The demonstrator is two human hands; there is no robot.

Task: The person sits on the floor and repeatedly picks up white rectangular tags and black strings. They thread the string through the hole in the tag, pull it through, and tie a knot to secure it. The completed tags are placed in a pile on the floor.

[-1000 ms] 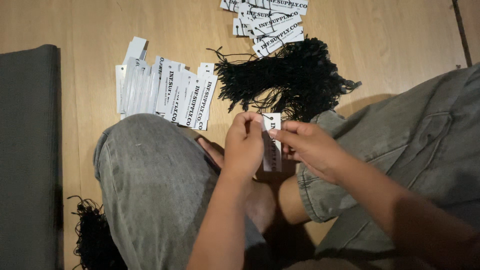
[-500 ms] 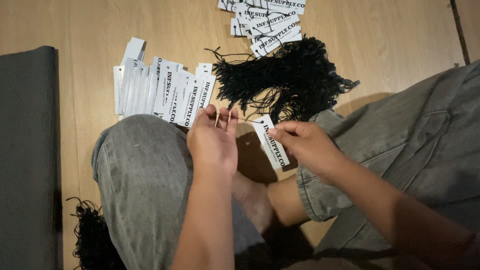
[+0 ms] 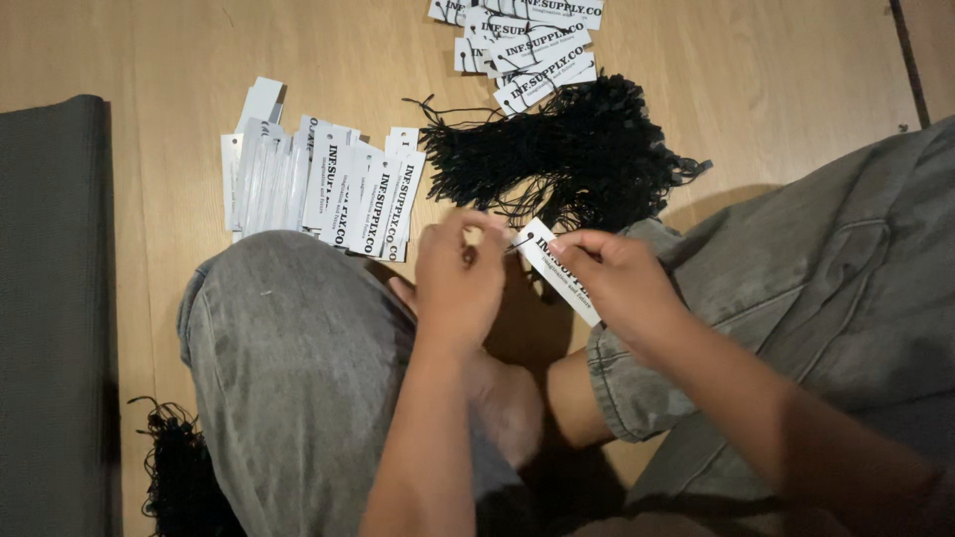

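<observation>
My right hand (image 3: 619, 283) pinches a white paper tag (image 3: 550, 263) with black print, tilted, with a small hole at its upper left end. My left hand (image 3: 458, 278) is just left of it, fingers pinched on a thin black string (image 3: 514, 242) that runs to the tag's hole. Both hands hover over my crossed legs in grey jeans. Behind them on the wooden floor lies a pile of black strings (image 3: 567, 159).
A fanned row of white tags (image 3: 323, 184) lies on the floor at the left. More tags with strings (image 3: 522, 40) sit at the top. A grey mat (image 3: 50, 298) lines the left edge. Another black string bundle (image 3: 179, 477) lies at bottom left.
My left hand went out to the black string pile, then came back toward the tag with a string. My right hand lowered and tilted the tag.
</observation>
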